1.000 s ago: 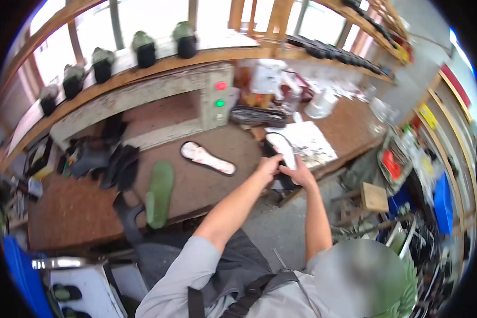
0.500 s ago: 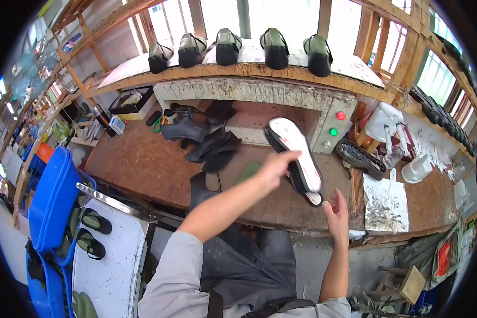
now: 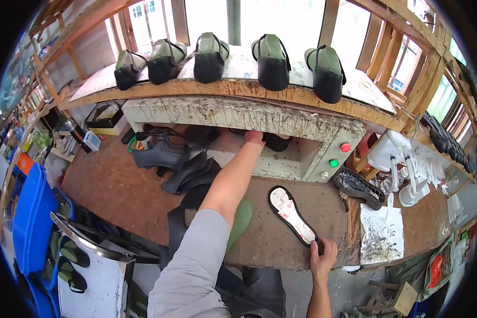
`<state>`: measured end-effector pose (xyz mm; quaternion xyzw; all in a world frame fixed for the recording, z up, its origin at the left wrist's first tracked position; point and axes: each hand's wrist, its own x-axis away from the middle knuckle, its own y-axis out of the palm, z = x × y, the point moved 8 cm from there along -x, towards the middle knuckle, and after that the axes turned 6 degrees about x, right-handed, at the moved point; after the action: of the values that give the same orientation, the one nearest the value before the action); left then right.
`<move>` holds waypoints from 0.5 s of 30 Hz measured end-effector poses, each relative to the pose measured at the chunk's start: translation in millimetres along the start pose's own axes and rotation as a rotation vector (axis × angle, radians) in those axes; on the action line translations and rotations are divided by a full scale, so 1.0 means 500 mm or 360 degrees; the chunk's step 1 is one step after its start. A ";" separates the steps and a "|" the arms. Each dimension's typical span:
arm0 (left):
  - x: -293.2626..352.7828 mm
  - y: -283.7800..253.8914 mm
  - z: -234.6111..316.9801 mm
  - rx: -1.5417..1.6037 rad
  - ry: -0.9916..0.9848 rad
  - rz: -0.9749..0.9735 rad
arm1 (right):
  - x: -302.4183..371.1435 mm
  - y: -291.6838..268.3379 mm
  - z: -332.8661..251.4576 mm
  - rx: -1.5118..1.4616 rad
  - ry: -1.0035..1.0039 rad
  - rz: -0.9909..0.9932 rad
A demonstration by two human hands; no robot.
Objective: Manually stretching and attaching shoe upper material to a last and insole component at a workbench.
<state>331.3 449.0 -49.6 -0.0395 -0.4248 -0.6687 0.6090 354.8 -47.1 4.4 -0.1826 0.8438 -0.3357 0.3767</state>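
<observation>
A black-edged shoe sole (image 3: 291, 214) with a white, red-marked face lies flat on the bench. My right hand (image 3: 324, 258) rests at its near end. The thumb touches the tip, and the fingers are apart and not wrapped round it. My left hand (image 3: 254, 137) reaches into the opening of the pale box-like machine (image 3: 244, 112). Dark pieces show on both sides of it, one a rounded black piece (image 3: 276, 142). Its fingers are hidden, so any hold on them is unclear. Partly behind my left forearm is a green shoe-shaped piece (image 3: 242, 222).
Black shoe uppers (image 3: 161, 155) lie left of my arm. Several green-and-black shoes (image 3: 212, 58) line the shelf above. Right of the machine's red and green buttons (image 3: 339, 155) sit a black sole (image 3: 358, 189), white bottles (image 3: 388, 151) and a stained paper (image 3: 381, 233). Blue bins (image 3: 32, 222) stand left.
My left hand has gone from holding soles above the bench to inside the machine's opening. One sole now lies on the bench, and my right hand has come to its near end.
</observation>
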 end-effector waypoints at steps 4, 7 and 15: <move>0.028 0.029 -0.009 -0.0398 0.0142 -0.0114 | 0.007 0.003 0.024 -0.0004 0.0070 -0.0012; 0.059 -0.023 0.072 -0.1137 0.0388 -0.0300 | -0.007 0.024 -0.006 0.0014 -0.0001 -0.0084; 0.573 -0.340 0.084 -0.2419 0.0620 -0.0789 | -0.054 0.023 -0.081 0.0050 -0.0349 -0.0325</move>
<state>94.6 233.9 52.2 -0.2294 0.2609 -0.8837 0.3136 340.9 -6.6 29.8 -0.2971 0.7693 -0.3636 0.4332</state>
